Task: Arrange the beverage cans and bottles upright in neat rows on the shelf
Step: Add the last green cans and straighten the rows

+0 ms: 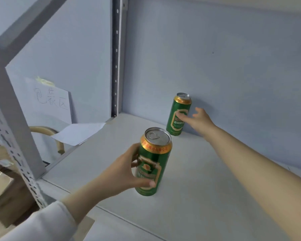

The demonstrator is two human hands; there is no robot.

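Your left hand curls thumb and fingers round the near can, held roughly upright over the front of the shelf. Your right hand, fingers spread, touches the far can, which stands upright against the back wall.

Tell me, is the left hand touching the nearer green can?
Touching. The head view shows the left hand curled round the nearer green can, one digit lying across its label and the others wrapping its far side.
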